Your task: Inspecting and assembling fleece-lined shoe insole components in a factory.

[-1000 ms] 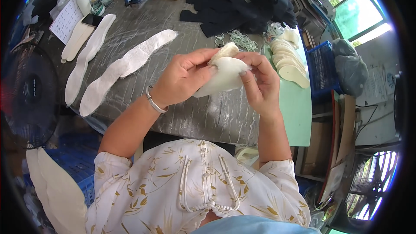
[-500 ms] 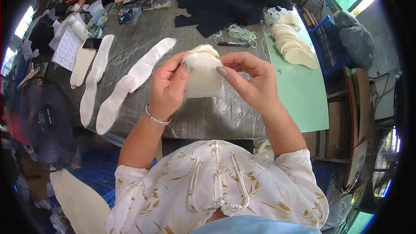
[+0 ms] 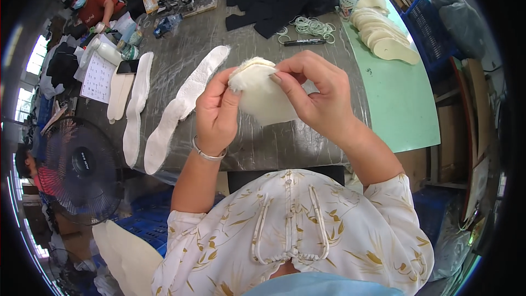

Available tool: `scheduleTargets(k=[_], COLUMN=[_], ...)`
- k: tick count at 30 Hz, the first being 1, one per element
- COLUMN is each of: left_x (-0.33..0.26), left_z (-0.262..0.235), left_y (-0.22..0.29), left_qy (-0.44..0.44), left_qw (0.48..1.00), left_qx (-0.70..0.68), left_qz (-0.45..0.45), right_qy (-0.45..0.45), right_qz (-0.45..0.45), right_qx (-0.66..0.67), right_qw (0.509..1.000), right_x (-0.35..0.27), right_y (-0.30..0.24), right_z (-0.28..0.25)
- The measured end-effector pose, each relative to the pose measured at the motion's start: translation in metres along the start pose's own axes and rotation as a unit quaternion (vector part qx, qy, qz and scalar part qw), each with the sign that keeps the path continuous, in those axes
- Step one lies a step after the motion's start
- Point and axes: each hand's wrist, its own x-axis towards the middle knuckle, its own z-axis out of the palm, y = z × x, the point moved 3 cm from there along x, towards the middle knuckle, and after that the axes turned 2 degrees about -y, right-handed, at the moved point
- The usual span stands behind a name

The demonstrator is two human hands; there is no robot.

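Observation:
A cream insole (image 3: 266,96) with a fuzzy, fibrous edge is held up above the near part of the table. My left hand (image 3: 216,112) pinches its left edge between thumb and fingers. On the other side, my right hand (image 3: 320,90) grips the upper right edge, thumb in front and fingers curled behind. The layers look slightly parted at the top. To the left lie white fuzzy insoles, overlapping end to end in one strip (image 3: 178,111), with another white strip (image 3: 137,109) beside it.
Cream insoles (image 3: 383,35) lie fanned on a green mat (image 3: 400,104) at right. A black marker (image 3: 304,42), tangled pale-green bands (image 3: 312,26) and black fabric (image 3: 268,5) lie farther back. A phone (image 3: 127,67) rests at left near a fan (image 3: 82,164). A co-worker (image 3: 96,5) sits at far left.
The held insole has turned, its lower end now swung toward the right. My hands keep their grips on its edges. The whole view has shifted slightly.

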Motion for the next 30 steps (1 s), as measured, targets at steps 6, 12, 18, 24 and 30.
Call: scheduleTargets(k=[6, 12, 18, 24, 30], left_x=[-0.001, 0.004, 0.005, 0.003, 0.011], left_z=[0.000, 0.007, 0.012, -0.005, -0.014], left_y=[0.001, 0.003, -0.010, -0.015, -0.021], left_qy=[-0.014, -0.038, 0.075, 0.050, 0.011], left_qw=[0.999, 0.996, 0.981, 0.982, 0.962], left_qx=[0.046, -0.077, -0.134, -0.165, -0.271], left_qz=[0.016, -0.019, -0.122, -0.078, -0.016], right_qy=[0.034, 0.021, -0.073, -0.020, -0.005], right_qz=[-0.041, -0.031, 0.100, 0.188, 0.039], right_qx=[-0.050, -0.038, 0.042, 0.266, 0.106], right_qw=[0.997, 0.999, 0.991, 0.945, 0.994], right_x=[-0.002, 0.002, 0.004, -0.023, -0.050], right_y=[-0.002, -0.002, 0.012, 0.023, 0.019], right_z=[0.001, 0.003, 0.007, 0.006, 0.001])
